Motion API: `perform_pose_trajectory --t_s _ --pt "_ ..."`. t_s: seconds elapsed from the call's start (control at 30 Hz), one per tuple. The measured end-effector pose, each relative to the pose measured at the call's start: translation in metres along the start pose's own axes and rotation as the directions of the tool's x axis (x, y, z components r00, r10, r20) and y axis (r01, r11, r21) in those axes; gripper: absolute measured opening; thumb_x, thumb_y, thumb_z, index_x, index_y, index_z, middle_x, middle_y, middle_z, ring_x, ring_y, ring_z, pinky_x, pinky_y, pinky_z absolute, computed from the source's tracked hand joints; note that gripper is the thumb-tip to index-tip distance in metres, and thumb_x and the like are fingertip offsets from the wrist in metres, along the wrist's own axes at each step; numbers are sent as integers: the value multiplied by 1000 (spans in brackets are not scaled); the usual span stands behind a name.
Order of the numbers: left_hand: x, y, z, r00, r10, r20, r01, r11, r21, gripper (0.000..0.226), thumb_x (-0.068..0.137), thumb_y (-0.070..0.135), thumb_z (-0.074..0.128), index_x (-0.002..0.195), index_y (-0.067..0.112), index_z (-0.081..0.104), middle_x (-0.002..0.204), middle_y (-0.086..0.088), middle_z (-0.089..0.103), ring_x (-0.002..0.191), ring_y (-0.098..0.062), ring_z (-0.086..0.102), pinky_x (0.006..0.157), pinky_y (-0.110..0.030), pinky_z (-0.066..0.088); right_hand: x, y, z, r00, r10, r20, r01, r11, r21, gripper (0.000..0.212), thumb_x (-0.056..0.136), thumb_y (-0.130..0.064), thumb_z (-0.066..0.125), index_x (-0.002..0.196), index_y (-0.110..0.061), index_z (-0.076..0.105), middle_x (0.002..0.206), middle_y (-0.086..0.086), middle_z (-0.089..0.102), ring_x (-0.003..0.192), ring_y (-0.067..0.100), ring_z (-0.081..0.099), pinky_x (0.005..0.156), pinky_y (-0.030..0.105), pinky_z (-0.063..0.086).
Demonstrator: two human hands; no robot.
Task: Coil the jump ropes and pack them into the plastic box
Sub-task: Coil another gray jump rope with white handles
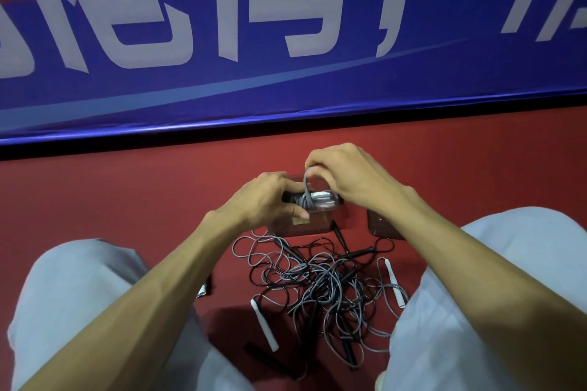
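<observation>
Mostly hidden: plastic box (313, 227), coiled rope (307, 198).

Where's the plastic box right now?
Head view, centre: the plastic box sits beneath the left hand and right hand, just beyond the tangled ropes.

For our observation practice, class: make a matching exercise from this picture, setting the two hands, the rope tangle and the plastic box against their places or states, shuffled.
1 left hand
2 right hand
3 rope tangle
4 plastic box

A in loose loops on the red floor
B under both hands
C pinches a grey loop
D grips the coiled bundle

Pairs: 1-D, 2-C, 3-A, 4-B
</observation>
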State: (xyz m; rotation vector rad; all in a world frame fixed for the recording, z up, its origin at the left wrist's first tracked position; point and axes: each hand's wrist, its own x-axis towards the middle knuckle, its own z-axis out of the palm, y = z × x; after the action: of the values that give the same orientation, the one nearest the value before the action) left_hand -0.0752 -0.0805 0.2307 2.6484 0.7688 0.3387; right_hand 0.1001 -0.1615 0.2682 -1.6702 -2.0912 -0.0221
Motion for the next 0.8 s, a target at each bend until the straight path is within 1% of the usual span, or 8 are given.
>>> perform_pose_trajectory --t_s 0.1,0.23,0.33,0.43,0.57,0.63,0.73,0.8 --pt "-3 4 -1 1000 27 -1 -27 986 -164 33 78 41 74 99 16 71 78 3 50 71 -5 46 66 -24 36 0 1 1 991 94 -97 -93 996 14 20 95 -34 57 95 -17 68 87 1 68 83 25 62 72 35 48" --pt "-7 19 -3 994 -69 -89 37 948 -317 26 74 56 69 95 42 71 71 10 52 61 -1 45 58 -16 33 2 4 -3 959 233 -161 -238 971 -7 37 87 -56 60 82 -20 66 74 -1 62 77 25 58 71 34 44" --pt "-7 22 -2 987 -106 -120 57 933 -356 5 82 44 74 82 47 71 63 17 55 58 -2 42 56 -18 32 2 8 -3 951 282 -126 -287 958 -22 42 84 -62 58 80 -22 68 75 -1 65 79 24 58 70 33 40" --pt "-8 22 -4 990 -118 -72 70 875 -479 19 85 29 74 101 40 73 71 22 65 65 4 53 64 -15 40 2 14 -8 957 290 -32 -286 955 78 36 88 -55 59 86 -21 71 74 -1 64 75 22 58 66 34 43" --pt "-10 22 -6 981 -176 -81 85 763 -640 23 83 24 77 104 31 72 93 -3 74 83 -11 66 79 -31 54 0 25 -12 946 262 191 -291 946 142 29 100 -31 50 84 -14 67 69 4 65 60 20 65 58 32 51" --pt "-11 24 -6 974 -200 -104 71 711 -699 24 83 21 76 104 32 71 91 -6 74 81 -9 67 76 -23 54 -2 25 -13 943 259 209 -294 943 158 33 101 -23 45 72 -18 60 63 3 64 47 16 61 51 29 47" --pt "-11 27 -10 959 -257 -115 68 609 -790 35 87 13 70 110 38 66 76 2 69 72 -6 64 66 -16 49 0 24 -12 961 233 147 -248 964 100 38 101 -32 43 74 -14 62 67 6 63 62 23 56 59 33 41" --pt "-10 30 -9 955 -277 -102 63 530 -846 40 90 10 65 118 37 64 80 4 69 75 -6 62 69 -18 48 1 23 -12 959 220 177 -238 967 90 47 100 -42 37 76 -11 62 70 6 64 68 25 57 64 34 42"
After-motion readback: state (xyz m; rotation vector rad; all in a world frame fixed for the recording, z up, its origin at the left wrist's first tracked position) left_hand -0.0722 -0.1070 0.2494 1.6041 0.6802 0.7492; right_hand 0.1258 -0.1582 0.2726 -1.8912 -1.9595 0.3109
